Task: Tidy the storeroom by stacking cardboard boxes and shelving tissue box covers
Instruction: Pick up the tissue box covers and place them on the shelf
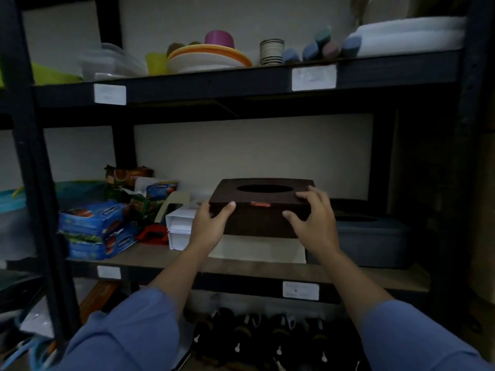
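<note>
Closest to you, your two blue sleeves (128, 336) run up from the bottom edge. Between your forearms, below your fingers, a row of dark bottles (278, 336) stands in shadow. Just above them is the front edge of the shelf board (348, 277), with a white label (300, 291) under your right wrist.

Your left hand (211, 223) grips the near left corner of the brown tissue box cover (262, 207). The thumb curls onto the top edge and the other fingers go round the left side, out of sight. Your right hand (313, 220) holds the near right corner, fingers (312, 194) bent over the top and thumb pressed on the front face. The cover lies level between your hands, oval opening upward, with a small orange tag (260, 204) on its front edge midway between your thumbs. Its underside meets a white box (257, 249) directly beneath your fingers; you cannot tell whether its weight rests there fully.

Just right of your right fingers, a grey tissue box cover (372, 236) sits on the board beside the white box. Just left of your left fingers is a white stack (179, 231), then a red object (154, 234) and blue packets (96, 228) farther left.

Well above your fingers, the upper shelf (214, 87) carries stacked plates (209, 60), a striped cup (271, 52) and blurred sponges (310, 50).
</note>
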